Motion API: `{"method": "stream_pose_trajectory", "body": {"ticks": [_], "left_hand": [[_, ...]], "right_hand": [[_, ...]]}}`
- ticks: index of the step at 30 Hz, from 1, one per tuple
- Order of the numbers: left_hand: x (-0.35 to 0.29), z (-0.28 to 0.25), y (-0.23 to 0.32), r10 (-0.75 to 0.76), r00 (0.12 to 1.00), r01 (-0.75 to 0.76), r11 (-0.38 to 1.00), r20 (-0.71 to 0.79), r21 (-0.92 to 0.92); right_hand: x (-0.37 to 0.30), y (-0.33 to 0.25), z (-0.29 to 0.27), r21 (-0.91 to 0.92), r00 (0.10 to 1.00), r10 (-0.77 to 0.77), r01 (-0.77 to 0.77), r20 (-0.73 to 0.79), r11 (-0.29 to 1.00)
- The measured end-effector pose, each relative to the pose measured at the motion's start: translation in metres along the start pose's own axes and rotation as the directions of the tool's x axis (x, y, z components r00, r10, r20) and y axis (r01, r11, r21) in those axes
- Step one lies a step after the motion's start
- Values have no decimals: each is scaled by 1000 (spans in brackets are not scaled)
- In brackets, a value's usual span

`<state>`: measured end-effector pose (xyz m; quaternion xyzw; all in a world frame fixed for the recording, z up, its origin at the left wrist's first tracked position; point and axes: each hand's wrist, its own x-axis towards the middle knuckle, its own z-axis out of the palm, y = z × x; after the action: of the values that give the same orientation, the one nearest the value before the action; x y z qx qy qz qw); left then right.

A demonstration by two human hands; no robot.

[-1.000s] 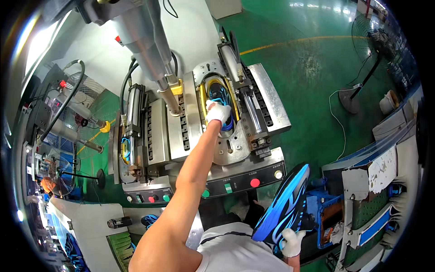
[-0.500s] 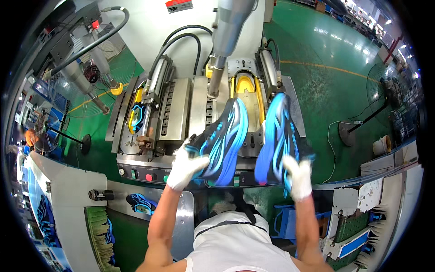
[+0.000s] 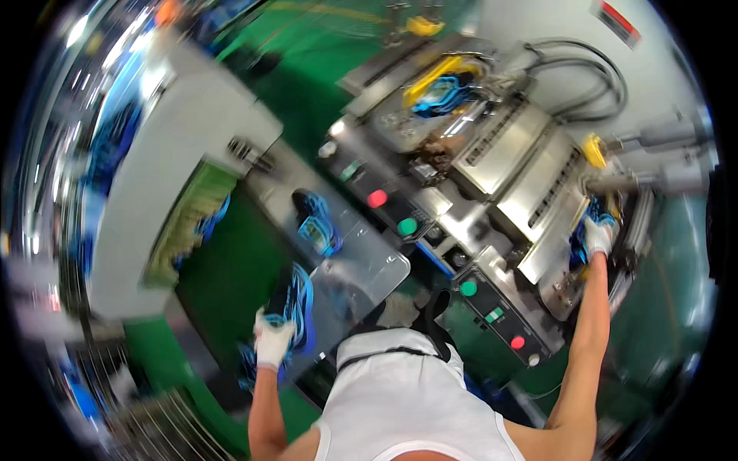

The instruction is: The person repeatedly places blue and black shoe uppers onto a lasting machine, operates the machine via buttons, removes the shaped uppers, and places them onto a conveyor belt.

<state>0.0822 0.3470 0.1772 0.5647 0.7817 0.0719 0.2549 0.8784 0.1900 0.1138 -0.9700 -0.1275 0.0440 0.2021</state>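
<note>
My left hand [image 3: 274, 342], in a white glove, grips the heel end of a black and blue shoe upper [image 3: 300, 306] between the green-bedded conveyor and a metal plate [image 3: 369, 265]. Far to the right, my gloved right hand [image 3: 597, 237] is on another blue shoe upper [image 3: 578, 238] at the machine's right station; its fingers are partly hidden and blurred. A third shoe upper [image 3: 315, 223] lies on the metal plate, its opening facing up. One more shoe upper [image 3: 442, 96] sits by the yellow form at the machine's left station.
The pressing machine [image 3: 492, 165] has red and green buttons along its front panel [image 3: 492, 307]. At left stands a pale conveyor housing [image 3: 131, 253] with a bristle curtain [image 3: 192, 215], with blue shoe uppers behind it. Hoses [image 3: 607, 69] and metal cylinders stand at the far right.
My view has turned left. The two shoe uppers held before me are now apart: the left one over by the conveyor and plate, the right one at the machine's right station.
</note>
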Motion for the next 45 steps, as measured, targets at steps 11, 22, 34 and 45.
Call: {"method": "stream_pose_trajectory", "body": {"ticks": [11,22,34,45], "left_hand": [[67,186,-58,-67,992,115,828,108,-549],[441,-16,-147,528,822,-470,841,-214,268],[633,-33,-191,506,854,-427,552,119,716],[314,13,-125,501,790,-605,730,353,319]], "right_hand": [[-255,-130,6,-25,808,-509,526,-296,850],[-403,-124,125,-575,848,-368,530,382,624],[-485,-96,89,-502,835,137,182,533,845],[-521,-147,98,-224,712,-40,273,701,935]]}}
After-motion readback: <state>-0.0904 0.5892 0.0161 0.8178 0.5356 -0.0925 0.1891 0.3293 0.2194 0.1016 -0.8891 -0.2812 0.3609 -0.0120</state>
